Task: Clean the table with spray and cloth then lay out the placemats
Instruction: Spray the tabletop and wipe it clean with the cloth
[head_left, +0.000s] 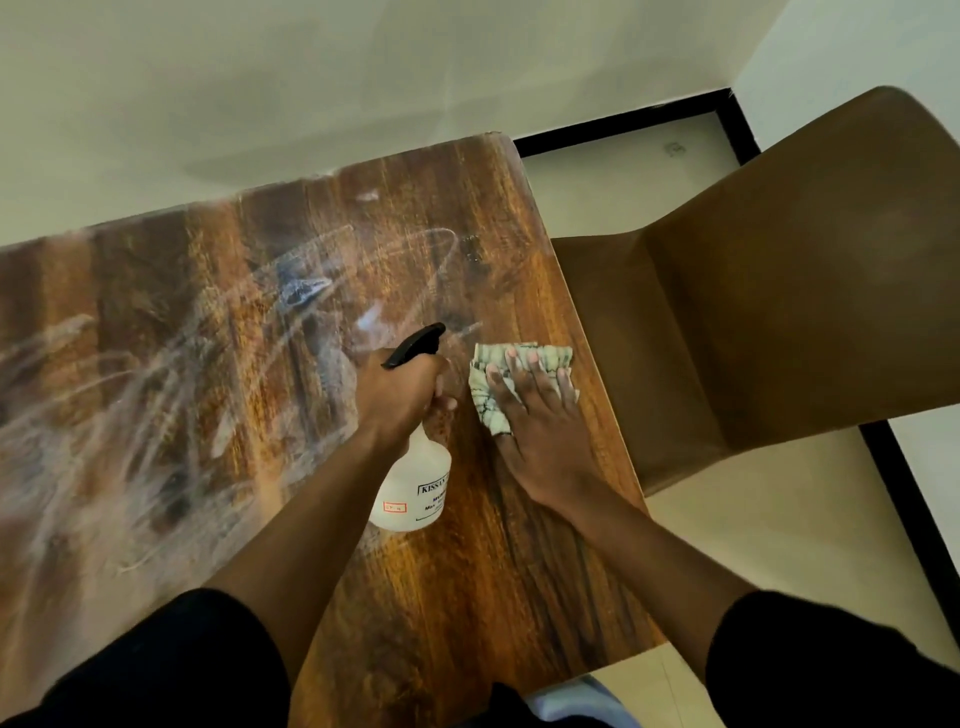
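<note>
A wooden table (218, 322) fills the left and middle of the head view, its surface streaked with wet wipe marks. My left hand (400, 395) grips the neck of a white spray bottle (415, 488) with a black trigger head, its nozzle pointing away from me above the table. Just to the right, my right hand (535, 421) lies flat, fingers spread, pressing a folded pale patterned cloth (488, 379) onto the tabletop near the right edge. No placemats are in view.
A brown chair (779, 312) stands against the table's right edge, its back toward the right. Pale floor tiles with black borders (909, 499) lie beyond it. A light wall (260, 78) runs along the table's far edge.
</note>
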